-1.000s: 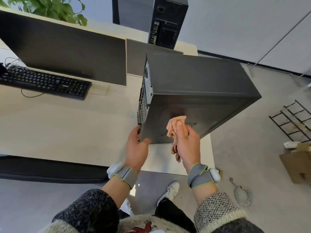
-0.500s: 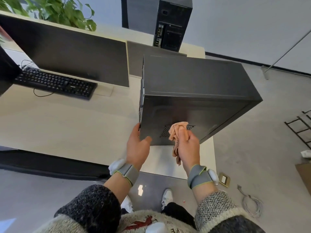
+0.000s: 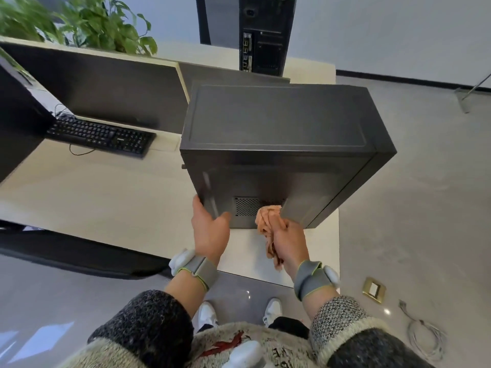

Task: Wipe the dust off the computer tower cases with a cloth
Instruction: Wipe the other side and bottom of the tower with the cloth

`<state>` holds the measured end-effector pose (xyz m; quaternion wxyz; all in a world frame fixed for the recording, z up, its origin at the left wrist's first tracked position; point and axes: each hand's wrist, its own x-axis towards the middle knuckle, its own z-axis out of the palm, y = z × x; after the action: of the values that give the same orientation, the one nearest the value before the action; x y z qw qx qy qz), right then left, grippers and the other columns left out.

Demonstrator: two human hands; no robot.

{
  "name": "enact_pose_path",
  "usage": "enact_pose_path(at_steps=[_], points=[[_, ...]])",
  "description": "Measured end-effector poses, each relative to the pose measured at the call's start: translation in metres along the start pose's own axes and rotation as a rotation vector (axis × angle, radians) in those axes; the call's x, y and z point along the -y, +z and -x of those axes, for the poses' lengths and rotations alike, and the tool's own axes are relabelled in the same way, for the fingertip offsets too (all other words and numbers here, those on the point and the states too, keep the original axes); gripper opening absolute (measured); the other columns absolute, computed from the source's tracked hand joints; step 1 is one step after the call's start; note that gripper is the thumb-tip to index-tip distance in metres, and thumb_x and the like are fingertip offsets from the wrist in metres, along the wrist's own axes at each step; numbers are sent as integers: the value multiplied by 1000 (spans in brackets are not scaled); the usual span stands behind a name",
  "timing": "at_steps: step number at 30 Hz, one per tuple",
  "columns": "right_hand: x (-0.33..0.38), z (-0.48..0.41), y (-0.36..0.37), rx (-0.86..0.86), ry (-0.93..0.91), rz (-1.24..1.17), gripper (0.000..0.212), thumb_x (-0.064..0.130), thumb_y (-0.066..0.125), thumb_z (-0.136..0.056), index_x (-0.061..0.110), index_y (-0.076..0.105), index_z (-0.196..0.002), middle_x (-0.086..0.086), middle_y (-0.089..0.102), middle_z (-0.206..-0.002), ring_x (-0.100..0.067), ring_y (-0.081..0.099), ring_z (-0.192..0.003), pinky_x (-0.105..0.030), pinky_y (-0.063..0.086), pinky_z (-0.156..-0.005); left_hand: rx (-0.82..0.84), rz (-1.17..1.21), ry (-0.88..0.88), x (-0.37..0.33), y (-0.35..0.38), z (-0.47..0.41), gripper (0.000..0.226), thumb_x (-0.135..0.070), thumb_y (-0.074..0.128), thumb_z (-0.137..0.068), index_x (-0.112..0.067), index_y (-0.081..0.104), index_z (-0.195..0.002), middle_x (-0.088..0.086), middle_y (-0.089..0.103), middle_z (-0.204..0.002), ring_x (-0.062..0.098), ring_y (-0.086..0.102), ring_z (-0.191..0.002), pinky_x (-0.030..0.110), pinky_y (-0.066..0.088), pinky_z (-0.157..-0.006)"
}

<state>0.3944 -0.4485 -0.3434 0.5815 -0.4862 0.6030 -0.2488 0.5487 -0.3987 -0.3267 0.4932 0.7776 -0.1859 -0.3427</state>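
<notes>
A black computer tower case stands on the right end of the pale desk. My left hand grips its near left corner, thumb on the side panel, fingers round the edge. My right hand holds a crumpled peach cloth and presses it against the lower side panel, just right of a small vent grille. A second black tower stands at the desk's far end, its rear ports facing me.
A dark monitor back and a black keyboard sit on the left of the desk; a plant stands behind. On the grey floor to the right lie a brass floor socket and a coiled cable.
The cloth in my right hand has slid to the right and down across the side panel. My left hand stays on the case's corner. The view has shifted left.
</notes>
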Motion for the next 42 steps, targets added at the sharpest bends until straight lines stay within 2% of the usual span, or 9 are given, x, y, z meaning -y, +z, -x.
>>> enact_pose_path(at_steps=[4, 7, 11, 14, 19, 26, 31, 37, 42], points=[[11, -2, -18, 24, -61, -97, 47, 46, 56, -106, 8, 57, -79, -18, 49, -55, -27, 48, -35, -25, 32, -37, -81, 8, -33, 7, 14, 7, 90, -27, 64, -80, -28, 23, -161, -7, 39, -161, 16, 36, -148, 48, 38, -120], [16, -4, -37, 21, -147, -163, 47, 44, 56, -108, 2, 57, -87, -17, 50, -56, -29, 49, -36, -25, 32, -35, -126, 60, -24, 7, 27, 27, 71, -10, 66, -89, -23, 34, -150, -10, 50, -142, -13, 51, -121, 31, 48, -104], [-9, -15, -44, 84, 35, -157, 52, 46, 54, -105, 2, 60, -78, -19, 52, -54, -27, 44, -37, -28, 33, -40, -102, 38, -79, 14, 39, 44, 72, -20, 66, -82, -22, 42, -150, -5, 50, -145, 16, 55, -130, 44, 51, -105], [-9, -19, -57, 135, 65, -147, 61, 50, 51, -104, -4, 58, -76, -21, 50, -52, -27, 42, -38, -25, 32, -40, -88, 44, -124, 15, 46, 59, 65, -28, 62, -74, -22, 52, -138, -8, 60, -126, 23, 64, -115, 48, 56, -98], [15, -15, -73, 130, -157, -143, 58, 55, 53, -104, 1, 54, -83, -25, 52, -58, -29, 48, -40, -27, 33, -38, -40, 54, -129, 15, 56, 68, 41, -6, 63, -94, -17, 60, -134, -6, 64, -124, 19, 66, -109, 45, 58, -97], [-8, -28, -77, 136, -39, -36, 62, 57, 50, -105, 12, 53, -63, -15, 54, -53, -27, 51, -46, -45, 42, -48, 98, -54, -43, 10, 79, 69, 30, -7, 64, -95, -20, 69, -121, -2, 70, -120, 19, 68, -106, 34, 61, -85], [9, -24, -94, 23, -294, -21, 54, 53, 52, -107, 11, 60, -76, -9, 57, -58, -16, 53, -44, -31, 43, -44, 105, -40, -28, 6, 94, 73, 31, 3, 59, -93, -19, 70, -111, -2, 77, -103, 22, 73, -95, 29, 60, -75], [-15, -32, -104, 94, -60, 5, 62, 55, 49, -107, 14, 50, -60, -9, 52, -47, -22, 49, -39, -37, 41, -48, 74, -58, 43, 6, 106, 76, 27, 3, 56, -95, -15, 69, -111, -1, 78, -98, 21, 74, -90, 27, 60, -71], [3, -38, -107, 0, -326, 53, 57, 61, 50, -105, 14, 65, -77, 3, 59, -64, -12, 55, -60, -29, 45, -58, 41, -107, 123, 8, 113, 75, 28, 2, 56, -95, -16, 68, -113, -1, 76, -104, 17, 71, -87, 38, 62, -75]])
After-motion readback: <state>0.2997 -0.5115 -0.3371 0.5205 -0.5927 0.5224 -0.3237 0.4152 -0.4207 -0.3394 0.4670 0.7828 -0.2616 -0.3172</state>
